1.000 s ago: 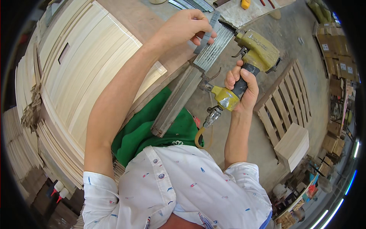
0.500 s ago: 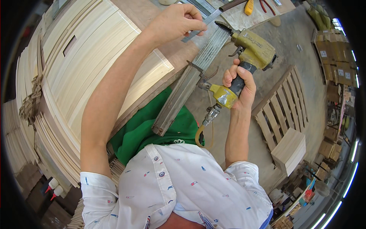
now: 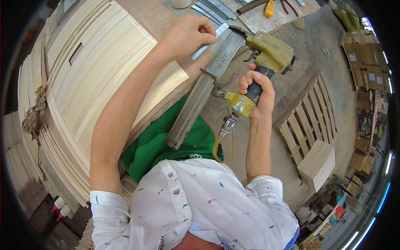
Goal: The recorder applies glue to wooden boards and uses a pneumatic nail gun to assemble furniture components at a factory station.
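My right hand (image 3: 261, 89) is wrapped round the black grip of a yellow nail gun (image 3: 271, 48), whose nose points up and left. Its long metal magazine (image 3: 227, 54) is drawn open, with the grey sliding cover (image 3: 191, 108) pulled back toward my body. A silver strip of nails (image 3: 201, 51) slants behind my left hand (image 3: 192, 35), which is closed in a pinch on it beside the open magazine. The fingertips partly hide the strip. From the handle's base a yellowish air hose (image 3: 216, 150) runs down by my green apron.
Pale wooden panels (image 3: 112, 54) cover the bench at left. More silver strips (image 3: 214, 12) lie at the far side, near a yellow-handled tool (image 3: 269, 8) and red-handled pliers (image 3: 287, 6). A slatted wooden pallet (image 3: 308, 116) and a wooden block (image 3: 317, 162) stand on the floor at right.
My left hand has moved down and left with the strip, baring more strips on the bench. The nail gun in my right hand has shifted slightly left.
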The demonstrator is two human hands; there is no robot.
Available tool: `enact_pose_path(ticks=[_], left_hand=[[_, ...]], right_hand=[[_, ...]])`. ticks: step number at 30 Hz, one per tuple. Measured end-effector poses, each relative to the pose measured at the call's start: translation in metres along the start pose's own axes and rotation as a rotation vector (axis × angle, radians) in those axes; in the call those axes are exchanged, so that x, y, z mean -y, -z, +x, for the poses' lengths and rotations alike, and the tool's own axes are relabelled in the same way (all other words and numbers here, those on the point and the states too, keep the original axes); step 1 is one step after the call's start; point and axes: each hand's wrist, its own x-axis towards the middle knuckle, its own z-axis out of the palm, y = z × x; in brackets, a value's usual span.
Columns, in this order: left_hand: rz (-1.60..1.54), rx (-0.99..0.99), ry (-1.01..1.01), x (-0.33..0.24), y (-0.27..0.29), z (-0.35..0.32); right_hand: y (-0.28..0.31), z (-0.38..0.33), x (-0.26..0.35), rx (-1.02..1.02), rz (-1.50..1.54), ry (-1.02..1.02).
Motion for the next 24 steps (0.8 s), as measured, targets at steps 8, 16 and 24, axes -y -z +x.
enact_pose_path(ticks=[8, 16, 24], left_hand=[[0.002, -0.056, 0.044, -0.001, -0.018, 0.002], [0.11, -0.045, 0.131, 0.005, -0.027, 0.011], [0.224, -0.13, 0.091, 0.003, -0.041, 0.004]], right_hand=[[-0.004, 0.004, -0.002, -0.004, -0.002, -0.012], [-0.007, 0.004, -0.003, -0.014, -0.037, -0.005], [-0.009, 0.002, -0.004, -0.012, -0.091, 0.002]])
